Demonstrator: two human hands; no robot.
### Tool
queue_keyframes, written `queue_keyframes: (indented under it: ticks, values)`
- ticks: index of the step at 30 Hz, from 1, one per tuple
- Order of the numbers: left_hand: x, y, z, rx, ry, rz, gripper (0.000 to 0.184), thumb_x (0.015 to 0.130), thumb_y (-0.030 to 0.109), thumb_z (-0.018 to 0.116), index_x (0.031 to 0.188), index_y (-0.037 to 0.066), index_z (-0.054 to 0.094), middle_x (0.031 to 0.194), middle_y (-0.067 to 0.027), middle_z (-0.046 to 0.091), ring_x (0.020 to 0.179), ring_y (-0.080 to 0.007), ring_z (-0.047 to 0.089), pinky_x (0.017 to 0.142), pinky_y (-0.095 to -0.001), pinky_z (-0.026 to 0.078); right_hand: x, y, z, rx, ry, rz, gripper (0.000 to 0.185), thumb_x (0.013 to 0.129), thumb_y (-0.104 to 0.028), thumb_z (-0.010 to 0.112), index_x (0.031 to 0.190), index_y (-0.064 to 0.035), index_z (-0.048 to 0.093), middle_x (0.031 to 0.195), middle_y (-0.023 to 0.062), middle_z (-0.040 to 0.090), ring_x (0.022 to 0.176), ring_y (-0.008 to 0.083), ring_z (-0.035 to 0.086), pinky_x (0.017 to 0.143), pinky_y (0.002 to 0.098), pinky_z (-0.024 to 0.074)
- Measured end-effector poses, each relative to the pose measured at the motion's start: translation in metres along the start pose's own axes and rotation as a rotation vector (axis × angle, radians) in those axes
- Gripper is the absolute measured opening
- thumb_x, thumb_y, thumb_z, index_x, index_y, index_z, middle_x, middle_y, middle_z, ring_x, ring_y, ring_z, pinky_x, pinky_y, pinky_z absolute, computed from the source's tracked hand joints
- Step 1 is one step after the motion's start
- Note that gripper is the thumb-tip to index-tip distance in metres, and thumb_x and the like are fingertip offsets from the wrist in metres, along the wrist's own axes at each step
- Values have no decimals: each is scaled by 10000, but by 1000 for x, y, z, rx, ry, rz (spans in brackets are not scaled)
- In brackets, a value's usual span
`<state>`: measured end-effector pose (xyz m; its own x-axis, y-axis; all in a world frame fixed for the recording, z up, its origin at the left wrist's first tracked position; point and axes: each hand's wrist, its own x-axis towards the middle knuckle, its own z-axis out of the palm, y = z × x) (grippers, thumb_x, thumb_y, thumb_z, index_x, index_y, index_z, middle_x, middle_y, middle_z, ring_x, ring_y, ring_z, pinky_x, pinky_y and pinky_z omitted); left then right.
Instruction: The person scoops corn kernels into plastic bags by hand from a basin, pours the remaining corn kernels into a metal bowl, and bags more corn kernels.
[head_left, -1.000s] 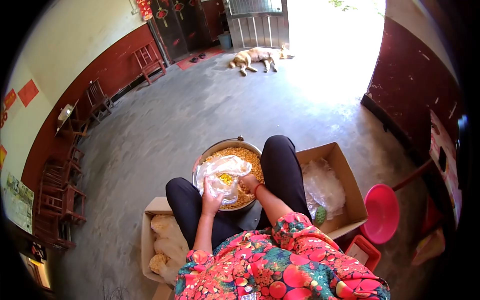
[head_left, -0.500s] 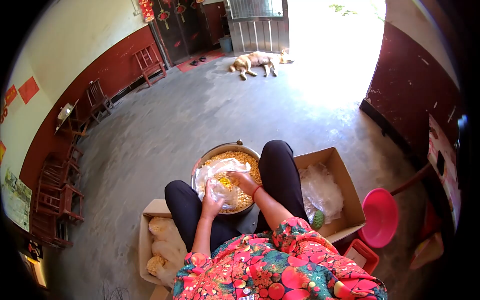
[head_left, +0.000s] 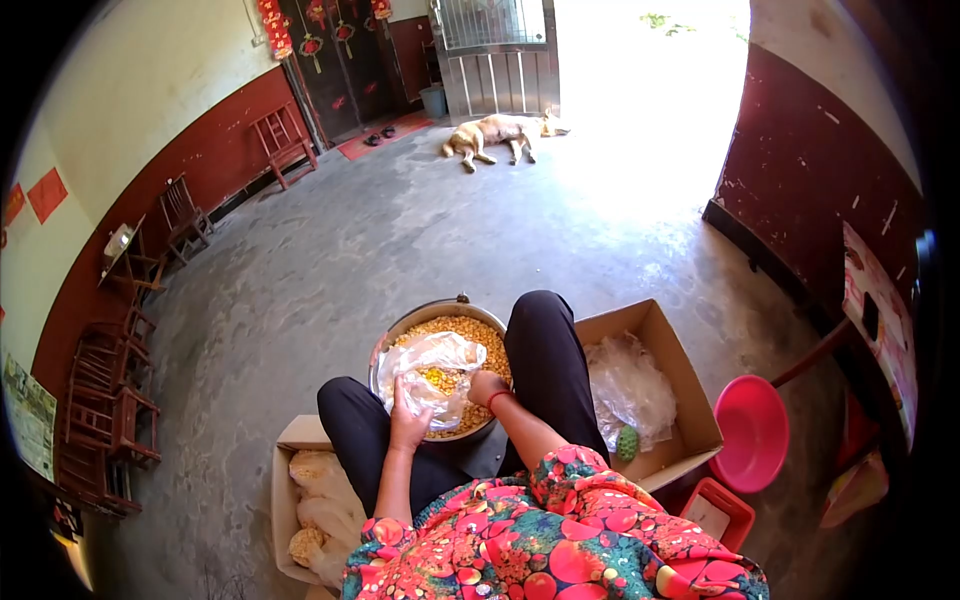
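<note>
Between my knees stands a metal pot (head_left: 376,362) full of yellow corn kernels (head_left: 478,332). A clear plastic bag (head_left: 432,352) lies over the kernels, its mouth spread, with some kernels inside it. My left hand (head_left: 408,422) grips the near left side of the bag, the thumb up along the plastic. At the bag's right edge, low over the kernels, my right hand (head_left: 487,388) is curled closed. Its fingertips are turned away, so what they hold is hidden. A red band circles the right wrist.
A cardboard box (head_left: 690,425) at my right holds empty plastic bags (head_left: 630,385) and a green bumpy object (head_left: 627,443). Another box (head_left: 283,500) at my left contains filled bags (head_left: 315,510). A pink basin (head_left: 752,435) stands far right; a dog (head_left: 495,135) lies near the doorway.
My right hand has moved from over the bag's opening down to its right edge, its fingers now curled. My left hand keeps hold of the bag. The view has shifted slightly.
</note>
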<state>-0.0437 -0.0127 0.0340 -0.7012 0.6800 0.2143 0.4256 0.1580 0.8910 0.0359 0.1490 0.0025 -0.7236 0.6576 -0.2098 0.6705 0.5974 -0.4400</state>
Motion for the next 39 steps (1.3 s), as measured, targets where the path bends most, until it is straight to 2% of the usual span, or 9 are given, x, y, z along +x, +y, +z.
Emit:
queue_keyframes:
  ticks: [1,8,14,21,24,26,28,33,39]
  values:
    - [0,-2,0,1,-1,2,795,608,17,558,1303,35,173,1068,-162,496,947,-246,518,804,-294,421,3,1,-4,-2,-178,88,301,749,-223,498,1010,-96,576,1048,135,561,942,246,549,811,336,437]
    - [-1,8,-1,-33,-11,-6,787,599,35,547,1298,27,184,1080,-173,485,972,-247,501,823,-297,410,7,5,25,-91,-9,79,314,776,-231,460,1048,-109,559,1190,149,427,1136,312,373,863,492,350]
    - [0,7,0,-49,-17,-31,794,590,48,552,1296,21,191,1087,-180,480,994,-247,487,850,-304,396,7,5,35,-64,-163,-293,356,755,-262,468,1032,-51,545,1047,194,528,977,329,512,857,382,399]
    - [0,1,0,-5,-25,-3,792,607,41,565,1301,35,184,1096,-196,480,997,-268,497,833,-307,410,19,10,52,71,-179,-243,309,720,-252,510,943,-52,588,858,193,597,858,329,571,783,391,437]
    - [-1,2,-1,3,-27,-11,794,605,40,567,1300,29,183,1094,-199,484,1008,-270,492,842,-310,405,34,22,60,130,-86,-274,233,723,-204,502,868,-46,593,733,186,604,682,319,602,622,400,482]
    - [0,1,0,-23,-25,-9,795,604,39,567,1299,27,182,1097,-200,484,1011,-270,491,844,-309,403,55,31,72,839,-189,251,166,733,-169,485,787,-36,568,561,131,536,421,245,518,368,366,413]
    - [-2,1,0,-41,-19,-19,795,602,37,566,1298,24,181,1100,-201,483,1014,-271,490,846,-309,401,38,17,29,1306,-371,501,118,752,-172,506,701,-68,523,511,48,419,347,135,326,298,267,252]
    - [-1,1,0,-26,-22,-12,776,608,48,553,1290,12,186,1087,-186,484,999,-252,488,853,-307,394,16,5,-8,1470,-375,417,160,748,-228,500,670,-88,494,485,6,356,331,73,244,303,217,168]
    - [0,3,1,-4,-39,-4,783,606,24,537,1298,30,172,1086,-178,488,996,-251,493,854,-311,398,19,2,-6,1547,-383,291,139,771,-174,508,697,-57,516,556,24,435,345,81,303,307,216,213]
